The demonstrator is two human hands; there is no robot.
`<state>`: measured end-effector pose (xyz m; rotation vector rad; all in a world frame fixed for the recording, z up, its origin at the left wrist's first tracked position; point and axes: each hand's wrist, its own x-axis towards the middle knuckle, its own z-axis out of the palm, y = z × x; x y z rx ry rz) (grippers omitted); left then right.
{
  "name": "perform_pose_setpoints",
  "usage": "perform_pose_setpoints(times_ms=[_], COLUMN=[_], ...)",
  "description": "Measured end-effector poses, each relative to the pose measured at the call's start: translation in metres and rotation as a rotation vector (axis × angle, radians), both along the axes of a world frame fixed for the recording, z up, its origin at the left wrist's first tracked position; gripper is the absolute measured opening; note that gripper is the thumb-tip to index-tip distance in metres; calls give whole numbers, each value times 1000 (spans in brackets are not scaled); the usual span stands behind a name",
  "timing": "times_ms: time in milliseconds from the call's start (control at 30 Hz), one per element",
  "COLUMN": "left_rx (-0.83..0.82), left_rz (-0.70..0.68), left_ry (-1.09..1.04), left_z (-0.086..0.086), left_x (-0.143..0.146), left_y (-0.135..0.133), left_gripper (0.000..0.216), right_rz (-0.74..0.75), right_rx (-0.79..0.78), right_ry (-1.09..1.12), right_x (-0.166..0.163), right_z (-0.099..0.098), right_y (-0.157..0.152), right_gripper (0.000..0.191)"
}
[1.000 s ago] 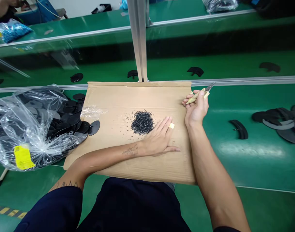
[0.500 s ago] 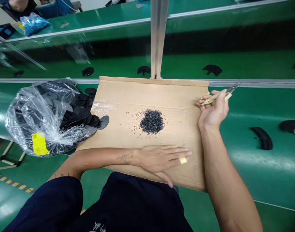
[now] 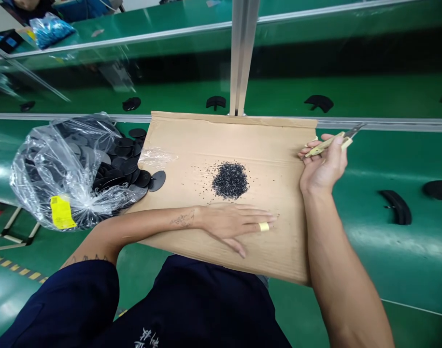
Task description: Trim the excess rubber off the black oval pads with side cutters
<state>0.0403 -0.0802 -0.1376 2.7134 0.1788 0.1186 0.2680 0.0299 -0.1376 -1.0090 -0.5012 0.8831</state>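
Observation:
My left hand lies flat on a brown cardboard sheet, fingers stretched to the right, with yellow tape round one finger. Just beyond it on the sheet is a heap of small black bits, with stray bits scattered about. At the sheet's right edge my right hand is closed around yellow-handled nippers, their metal tips pointing up and right. Part of the handles is hidden by the fingers.
Left of the sheet, a clear plastic bag spills black discs, one disc onto the cardboard. Curved black parts lie on the green table at right. A metal post rises behind the sheet.
My left hand has slid across the cardboard, away from my body and slightly left, closer to the heap. My right hand keeps its hold on the nippers.

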Motion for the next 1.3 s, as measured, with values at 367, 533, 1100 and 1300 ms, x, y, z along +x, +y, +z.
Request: perform_pose_setpoints(times_ms=[367, 533, 1100, 1300], left_rx=[-95, -74, -2, -13], left_rz=[50, 115, 109, 36], left_ry=[-31, -40, -8, -15], left_z=[-1, 2, 1, 2], left_x=[4, 5, 8, 8], left_y=[4, 4, 0, -13], left_gripper=[93, 97, 93, 93], right_rz=[32, 37, 41, 47], right_rx=[34, 33, 27, 21], right_ry=[-49, -41, -31, -37], right_x=[3, 2, 1, 1], right_z=[-5, -3, -1, 0], right_y=[0, -1, -2, -2], right_gripper=[28, 28, 23, 23])
